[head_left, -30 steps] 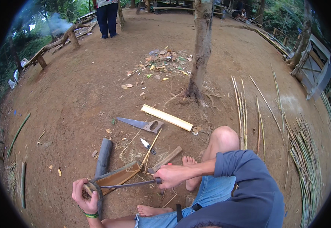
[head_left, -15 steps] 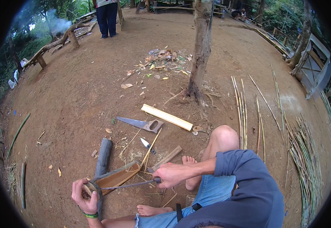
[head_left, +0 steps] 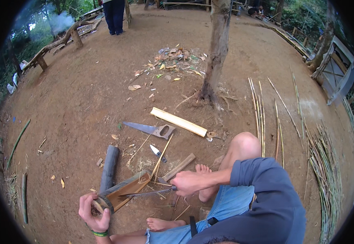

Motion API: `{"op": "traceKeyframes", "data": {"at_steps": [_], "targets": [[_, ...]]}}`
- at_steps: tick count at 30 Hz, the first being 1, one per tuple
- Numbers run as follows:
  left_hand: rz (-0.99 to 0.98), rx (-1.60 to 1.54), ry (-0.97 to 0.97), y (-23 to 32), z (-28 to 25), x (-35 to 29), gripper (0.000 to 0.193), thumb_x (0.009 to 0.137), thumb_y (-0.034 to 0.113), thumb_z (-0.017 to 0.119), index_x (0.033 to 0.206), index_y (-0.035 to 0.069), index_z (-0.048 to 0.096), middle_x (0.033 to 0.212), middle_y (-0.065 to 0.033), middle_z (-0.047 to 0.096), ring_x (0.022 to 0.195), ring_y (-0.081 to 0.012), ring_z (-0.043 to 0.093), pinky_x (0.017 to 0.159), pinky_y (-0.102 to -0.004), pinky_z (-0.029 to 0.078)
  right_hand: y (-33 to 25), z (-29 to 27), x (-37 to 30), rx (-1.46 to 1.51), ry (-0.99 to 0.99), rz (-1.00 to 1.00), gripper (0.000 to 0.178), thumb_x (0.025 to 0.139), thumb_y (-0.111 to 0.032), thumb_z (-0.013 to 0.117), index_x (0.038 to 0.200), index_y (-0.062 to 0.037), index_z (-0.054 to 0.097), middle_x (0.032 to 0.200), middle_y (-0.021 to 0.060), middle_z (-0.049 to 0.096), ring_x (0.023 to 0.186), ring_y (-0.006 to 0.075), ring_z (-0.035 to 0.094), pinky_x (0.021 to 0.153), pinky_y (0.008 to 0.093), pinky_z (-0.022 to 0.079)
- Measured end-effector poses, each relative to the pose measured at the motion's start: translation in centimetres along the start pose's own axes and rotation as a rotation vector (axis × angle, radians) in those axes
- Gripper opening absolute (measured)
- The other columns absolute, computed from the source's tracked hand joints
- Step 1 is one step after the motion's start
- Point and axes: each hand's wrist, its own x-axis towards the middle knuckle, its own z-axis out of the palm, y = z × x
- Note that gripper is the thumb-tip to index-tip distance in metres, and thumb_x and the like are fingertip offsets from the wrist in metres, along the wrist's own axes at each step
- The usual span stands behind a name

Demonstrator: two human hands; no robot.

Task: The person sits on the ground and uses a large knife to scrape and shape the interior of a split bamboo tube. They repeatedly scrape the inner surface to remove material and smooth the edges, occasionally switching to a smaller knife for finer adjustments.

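Note:
My left hand (head_left: 92, 213) grips the near end of a bamboo section (head_left: 132, 186), thumb and fingers wrapped about its round rim. A long side of the bamboo is cut away, baring its brown inside. In my right hand (head_left: 188, 183) is the dark handle of a long-bladed knife (head_left: 148, 192). Its blade points left, with the tip over the bamboo's cut-open side; whether it touches cannot be told. The bamboo slants across a dark round pole (head_left: 109, 166) on the ground. Beside my right hand lies a flat wooden piece (head_left: 181, 166), partly hidden by that hand.
On the dirt ahead lie a handsaw (head_left: 152, 129), a split pale bamboo strip (head_left: 179, 121) and a small knife (head_left: 158, 152). A tree trunk (head_left: 217, 53) rises beyond. Thin sticks (head_left: 327, 179) are heaped at the right. Another person (head_left: 114, 16) stands far off.
The knife has moved right, its tip drawing away from the bamboo's rim by my left hand. My left hand and the bamboo end have shifted slightly right.

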Motion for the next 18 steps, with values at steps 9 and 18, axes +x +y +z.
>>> {"op": "traceKeyframes", "data": {"at_steps": [9,18], "targets": [[-0.016,-0.005,-0.009,0.3,0.2,0.4,0.061,0.074,0.051,0.074,0.099,-0.004,0.065,0.094,-0.0197,0.064,0.088,-0.0348,0.065,0.074,-0.0417,0.051,-1.2,-1.0,0.4,0.147,0.017,-0.095,0.024,0.074,-0.017,0.068,0.077,0.0062,0.062,0.065,0.0242,0.063,0.065,0.0434,0.066,0.063,0.0516,0.053],[0.003,-0.011,-0.007,0.1,0.2,0.2,0.058,0.072,0.044,0.074,0.101,-0.005,0.064,0.095,-0.0196,0.063,0.087,-0.0349,0.064,0.077,-0.0427,0.051,-0.9,-0.3,0.4,0.158,0.013,-0.062,0.023,0.074,-0.016,0.067,0.076,0.0061,0.063,0.066,0.0251,0.064,0.066,0.0430,0.067,0.063,0.0512,0.054]]}}
